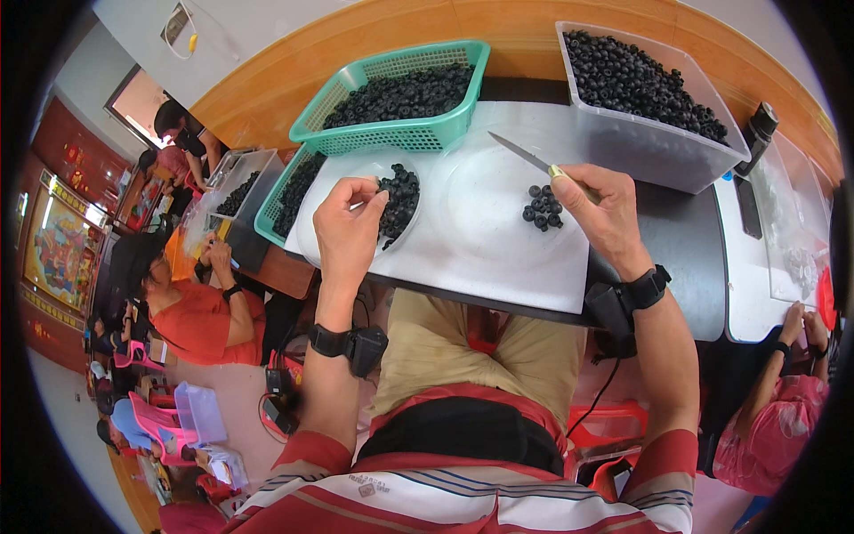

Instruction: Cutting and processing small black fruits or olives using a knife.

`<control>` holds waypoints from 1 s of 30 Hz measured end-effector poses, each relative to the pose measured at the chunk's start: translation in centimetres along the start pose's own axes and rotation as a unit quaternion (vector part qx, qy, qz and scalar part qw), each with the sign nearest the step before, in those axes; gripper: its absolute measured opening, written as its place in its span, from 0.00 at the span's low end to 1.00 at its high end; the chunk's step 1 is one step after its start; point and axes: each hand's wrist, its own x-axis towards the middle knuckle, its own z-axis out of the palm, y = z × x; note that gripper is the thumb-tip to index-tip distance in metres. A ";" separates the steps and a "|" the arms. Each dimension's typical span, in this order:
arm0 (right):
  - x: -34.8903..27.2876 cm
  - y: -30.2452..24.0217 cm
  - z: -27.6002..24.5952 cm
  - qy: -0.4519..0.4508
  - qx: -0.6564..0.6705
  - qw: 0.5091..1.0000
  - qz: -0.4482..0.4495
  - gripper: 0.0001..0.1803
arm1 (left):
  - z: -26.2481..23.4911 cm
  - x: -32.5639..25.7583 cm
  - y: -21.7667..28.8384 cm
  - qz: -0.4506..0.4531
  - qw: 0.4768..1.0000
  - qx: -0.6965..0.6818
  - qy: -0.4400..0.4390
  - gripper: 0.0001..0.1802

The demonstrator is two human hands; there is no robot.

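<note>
In my right hand [598, 206] is a knife [518, 151], its narrow blade pointing up and left over the white work surface [471, 267]. Below that blade lies a small cluster of black round pieces [542, 208], ring-like and shiny. My left hand [350, 222] has thumb and fingers pinched together beside a clear shallow dish [411, 222] of the same black pieces [400, 198]. Whatever sits between those fingertips is too small to make out. The two hands are apart.
Behind stands a green basket [382, 138] of black pieces, with another green basket [267, 216] at left. A clear bin [658, 147] full of them stands back right, near a black bottle [759, 129] and phone [747, 209]. Co-workers [205, 311] sit left and right.
</note>
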 end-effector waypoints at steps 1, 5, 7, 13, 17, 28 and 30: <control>0.0 0.0 -0.1 0.004 -0.014 1.000 -0.003 0.20 | 0.1 -0.1 0.1 -0.002 1.000 0.000 -0.001 0.07; 0.2 0.0 -0.2 0.013 -0.046 0.999 -0.007 0.20 | 1.8 -1.6 1.9 0.017 0.999 0.016 -0.027 0.07; 0.3 0.0 -0.2 0.014 -0.042 0.999 0.005 0.20 | 3.8 -2.6 2.9 0.052 0.995 -0.007 -0.087 0.07; 0.5 1.2 -0.4 0.031 -0.024 0.999 0.017 0.21 | 9.5 -3.0 5.6 0.153 0.954 0.036 -0.256 0.10; 0.6 1.3 -0.3 0.036 -0.020 0.999 0.003 0.20 | 11.2 -2.3 5.2 0.170 0.935 0.111 -0.291 0.11; 0.5 1.2 -0.5 0.044 -0.026 0.999 -0.011 0.20 | 12.3 -1.5 4.5 0.117 0.930 0.125 -0.324 0.13; 0.5 1.4 -0.4 0.042 -0.033 0.998 -0.012 0.20 | 12.3 -1.2 4.2 0.095 0.927 0.114 -0.345 0.13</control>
